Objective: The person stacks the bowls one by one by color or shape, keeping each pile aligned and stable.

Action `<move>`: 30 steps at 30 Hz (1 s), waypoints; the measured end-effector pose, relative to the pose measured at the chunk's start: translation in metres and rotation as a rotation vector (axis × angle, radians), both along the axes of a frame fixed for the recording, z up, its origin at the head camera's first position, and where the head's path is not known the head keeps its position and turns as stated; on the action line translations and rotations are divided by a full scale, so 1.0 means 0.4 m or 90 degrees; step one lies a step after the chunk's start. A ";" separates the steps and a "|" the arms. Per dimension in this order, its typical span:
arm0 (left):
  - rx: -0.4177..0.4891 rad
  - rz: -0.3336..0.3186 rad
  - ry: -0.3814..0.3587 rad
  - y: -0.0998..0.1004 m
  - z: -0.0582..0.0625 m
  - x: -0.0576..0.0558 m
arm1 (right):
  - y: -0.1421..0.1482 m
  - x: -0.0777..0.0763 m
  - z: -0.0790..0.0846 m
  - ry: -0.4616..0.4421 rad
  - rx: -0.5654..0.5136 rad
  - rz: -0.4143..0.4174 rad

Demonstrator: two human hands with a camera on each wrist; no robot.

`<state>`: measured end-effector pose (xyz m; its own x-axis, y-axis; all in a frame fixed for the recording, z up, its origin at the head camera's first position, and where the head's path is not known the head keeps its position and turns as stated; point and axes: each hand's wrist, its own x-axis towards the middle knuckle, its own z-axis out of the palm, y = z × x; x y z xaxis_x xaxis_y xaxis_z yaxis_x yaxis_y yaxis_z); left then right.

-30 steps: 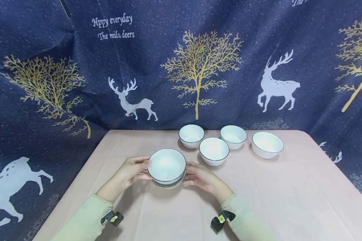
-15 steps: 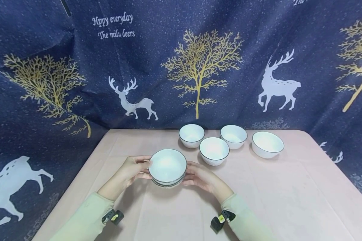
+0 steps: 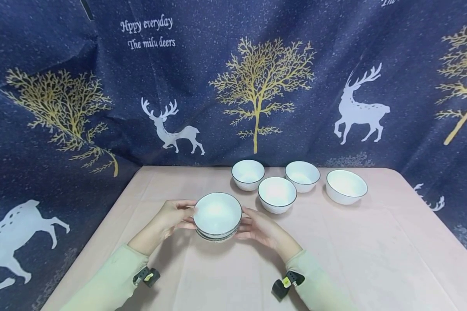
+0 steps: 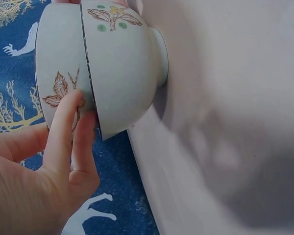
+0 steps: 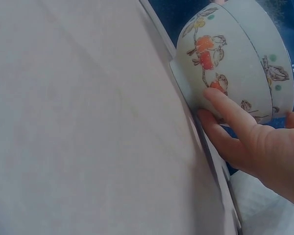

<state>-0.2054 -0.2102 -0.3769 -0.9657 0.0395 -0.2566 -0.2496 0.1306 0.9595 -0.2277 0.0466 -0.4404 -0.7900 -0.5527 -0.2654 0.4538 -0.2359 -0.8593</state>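
A white bowl point(image 3: 217, 214) with a dark rim sits nested in a second white bowl point(image 3: 217, 238) at the table's middle. Painted leaves show on the upper bowl point(image 4: 61, 54), and red fruit on the lower bowl point(image 5: 220, 61), whose foot appears to rest on the cloth. My left hand point(image 3: 173, 219) holds the upper bowl's left side, thumb at the rim and fingertips against the wall. From the right, my right hand point(image 3: 261, 228) holds the stack; its fingertips point(image 5: 218, 98) touch the lower bowl and its thumb is near the upper rim.
Behind the stack to the right stand several more white bowls: a front bowl point(image 3: 277, 195), a back left bowl point(image 3: 248, 175), a back middle bowl point(image 3: 302, 176) and a right bowl point(image 3: 346, 187). A pink cloth covers the table point(image 3: 373, 250). Dark blue printed fabric point(image 3: 202, 65) hangs behind.
The upper bowl has settled down into the lower one; the dark gap visible between them a second ago has narrowed. Both hands stay at the stack's sides, nearly unmoved.
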 end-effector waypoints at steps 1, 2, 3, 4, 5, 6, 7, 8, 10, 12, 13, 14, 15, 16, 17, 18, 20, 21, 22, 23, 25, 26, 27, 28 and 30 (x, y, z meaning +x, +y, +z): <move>-0.001 -0.002 -0.001 -0.001 0.000 0.000 | 0.000 0.000 0.000 0.000 -0.002 0.000; -0.002 -0.003 -0.001 -0.002 0.000 0.000 | 0.000 0.000 0.000 0.000 -0.002 0.001; -0.002 -0.004 -0.002 -0.003 -0.001 -0.001 | 0.000 0.000 0.000 0.000 -0.003 0.001; -0.002 -0.003 -0.003 -0.004 -0.001 -0.001 | 0.000 0.000 0.000 0.002 0.000 0.001; -0.003 -0.003 -0.004 -0.006 -0.002 -0.002 | 0.000 0.000 0.000 0.005 0.005 0.001; -0.003 -0.003 -0.005 -0.007 -0.002 -0.002 | 0.000 0.000 0.000 0.008 0.009 0.001; -0.003 -0.003 -0.006 -0.008 -0.002 -0.003 | 0.000 -0.001 -0.001 0.011 0.014 0.001; -0.002 -0.001 -0.007 -0.008 -0.002 -0.004 | 0.000 -0.001 -0.001 0.014 0.018 0.001; -0.003 0.000 -0.008 -0.010 -0.002 -0.004 | 0.000 -0.001 -0.001 0.021 0.025 0.000; -0.003 -0.001 -0.008 -0.011 -0.002 -0.004 | -0.001 -0.002 -0.002 0.024 0.026 0.000; -0.004 -0.002 -0.008 -0.011 -0.002 -0.004 | -0.002 -0.001 -0.002 0.024 0.028 0.000; -0.005 -0.002 -0.009 -0.012 -0.002 -0.004 | -0.003 -0.001 -0.002 0.024 0.028 -0.001; -0.005 -0.005 -0.008 -0.013 -0.002 -0.003 | -0.004 0.000 -0.002 0.024 0.029 -0.002; -0.004 -0.006 -0.008 -0.013 -0.002 -0.003 | -0.004 0.000 -0.002 0.024 0.029 -0.003; -0.003 -0.007 -0.008 -0.013 -0.003 -0.003 | -0.004 0.001 -0.001 0.024 0.029 -0.004; -0.002 -0.007 -0.008 -0.014 -0.004 -0.003 | -0.005 0.002 0.000 0.025 0.029 -0.006; 0.001 -0.009 -0.008 -0.015 -0.006 -0.003 | -0.006 0.003 0.001 0.024 0.027 -0.011; 0.002 -0.009 -0.008 -0.016 -0.007 -0.003 | -0.007 0.004 0.002 0.025 0.026 -0.012; 0.002 -0.009 -0.008 -0.016 -0.009 -0.003 | -0.007 0.005 0.002 0.025 0.025 -0.014; 0.003 -0.009 -0.007 -0.017 -0.011 -0.003 | -0.008 0.005 0.002 0.024 0.024 -0.014; 0.004 -0.008 -0.006 -0.018 -0.014 -0.003 | -0.009 0.006 0.002 0.026 0.025 -0.013; 0.004 -0.007 -0.005 -0.019 -0.016 -0.002 | -0.009 0.006 0.002 0.027 0.026 -0.012; 0.003 -0.005 -0.004 -0.019 -0.017 -0.002 | -0.009 0.007 0.003 0.028 0.027 -0.011; 0.004 -0.004 -0.003 -0.020 -0.019 -0.002 | -0.009 0.007 0.003 0.030 0.027 -0.009; 0.003 0.000 -0.003 -0.021 -0.021 -0.002 | -0.009 0.006 0.004 0.035 0.029 -0.007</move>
<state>-0.2063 -0.2184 -0.3853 -0.9646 0.0407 -0.2605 -0.2536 0.1259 0.9591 -0.2251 0.0428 -0.4390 -0.8103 -0.5321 -0.2458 0.4030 -0.2014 -0.8927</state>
